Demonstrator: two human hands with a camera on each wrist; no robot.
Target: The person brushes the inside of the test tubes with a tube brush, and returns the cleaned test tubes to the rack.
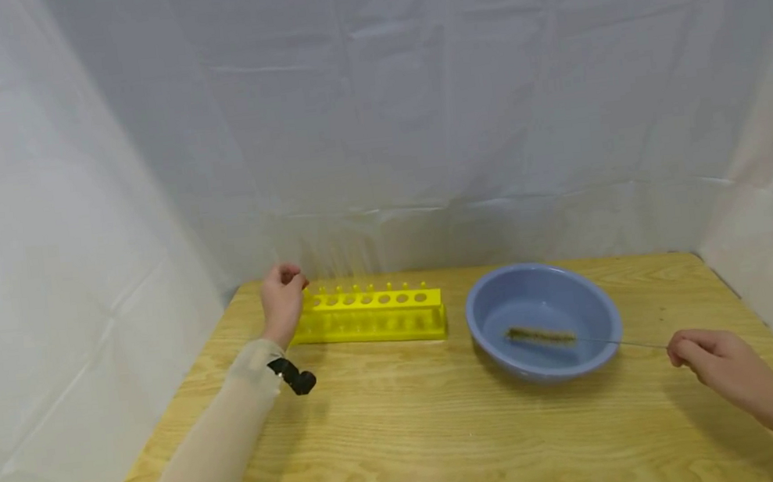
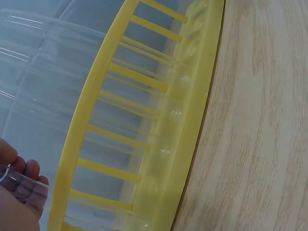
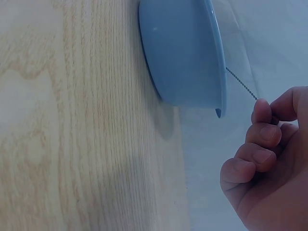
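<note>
At the left end of a yellow test tube rack, my left hand pinches the top of a clear test tube. The tube's lower part runs down into the rack, as the left wrist view shows. Several more clear test tubes stand in the rack's holes, faint against the backdrop. My right hand grips the thin twisted wire handle of a test tube brush. The brush's bristle end lies within the blue basin; whether it touches the bottom I cannot tell.
A wooden table carries the rack and, to its right, the basin. White sheeting hangs behind the table and along both sides. A black band circles the left sleeve near the wrist.
</note>
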